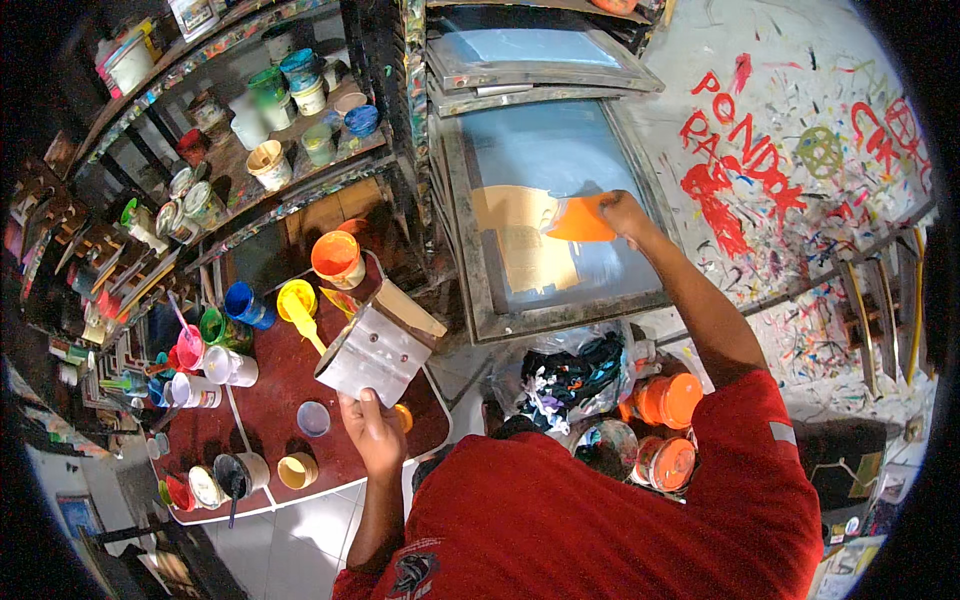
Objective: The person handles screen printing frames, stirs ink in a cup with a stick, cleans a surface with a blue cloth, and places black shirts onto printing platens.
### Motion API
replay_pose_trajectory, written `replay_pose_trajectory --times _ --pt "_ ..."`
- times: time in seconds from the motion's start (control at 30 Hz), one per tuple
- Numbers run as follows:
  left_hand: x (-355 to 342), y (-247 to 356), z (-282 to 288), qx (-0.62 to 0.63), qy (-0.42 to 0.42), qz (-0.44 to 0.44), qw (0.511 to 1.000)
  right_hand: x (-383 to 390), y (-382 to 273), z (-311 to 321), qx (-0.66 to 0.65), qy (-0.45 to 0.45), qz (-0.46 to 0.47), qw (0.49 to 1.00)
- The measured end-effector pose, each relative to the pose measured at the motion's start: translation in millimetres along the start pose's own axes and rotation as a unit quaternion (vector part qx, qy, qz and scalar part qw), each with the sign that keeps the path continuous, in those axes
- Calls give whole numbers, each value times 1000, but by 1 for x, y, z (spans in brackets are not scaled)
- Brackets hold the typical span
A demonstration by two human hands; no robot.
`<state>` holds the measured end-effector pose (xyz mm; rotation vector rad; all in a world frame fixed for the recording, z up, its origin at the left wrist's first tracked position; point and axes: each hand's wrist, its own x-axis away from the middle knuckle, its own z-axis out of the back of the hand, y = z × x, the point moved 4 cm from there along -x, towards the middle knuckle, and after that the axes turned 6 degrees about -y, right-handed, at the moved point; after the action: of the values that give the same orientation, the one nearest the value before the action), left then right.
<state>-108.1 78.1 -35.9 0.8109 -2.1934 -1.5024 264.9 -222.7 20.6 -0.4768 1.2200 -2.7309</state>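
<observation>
My right hand (620,215) is closed on an orange flexible scraper (578,222), its blade lying on a framed screen (510,145) with blue mesh. A tan patch (515,260) covers part of the mesh's lower left. Lower on the left, my left hand (372,432) grips a silvery metal plate (365,355) with two bolts, thumb on its near edge, with a tan strip (410,306) behind it. Beside the plate, a yellow tub (298,295) holds a yellow tool (308,332), and an orange tub (338,262) stands farther back on the dark red table (270,380).
Paint pots (230,365) crowd the table's left side, below shelves (230,200) of containers. More frames (530,75) are stacked behind the screen. Orange buckets (675,400) and a bag of dark scraps (560,370) are below it. A paint-splattered wall (820,200) is at right.
</observation>
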Motion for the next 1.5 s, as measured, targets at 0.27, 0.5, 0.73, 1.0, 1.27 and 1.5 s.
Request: replay_pose_trajectory --times 0.27,0.5,0.73,1.0,1.27,1.5 --pt "17 -9 -35 59 29 -20 998 -52 -14 -21 -32 -105 126 986" --pt "31 -13 -55 103 65 -22 992 -79 -31 -58 0 -145 203 968" --pt "39 -18 -63 86 76 -10 993 -91 -29 -80 -113 -278 164 940" --pt "40 -24 -70 114 88 -4 990 -84 -22 -78 -245 -288 112 919" --pt "38 -30 -72 110 72 -14 991 -87 -16 -82 -294 -296 96 904" --pt "39 -26 -74 107 85 -4 991 -82 -15 -78 -323 -304 85 892"
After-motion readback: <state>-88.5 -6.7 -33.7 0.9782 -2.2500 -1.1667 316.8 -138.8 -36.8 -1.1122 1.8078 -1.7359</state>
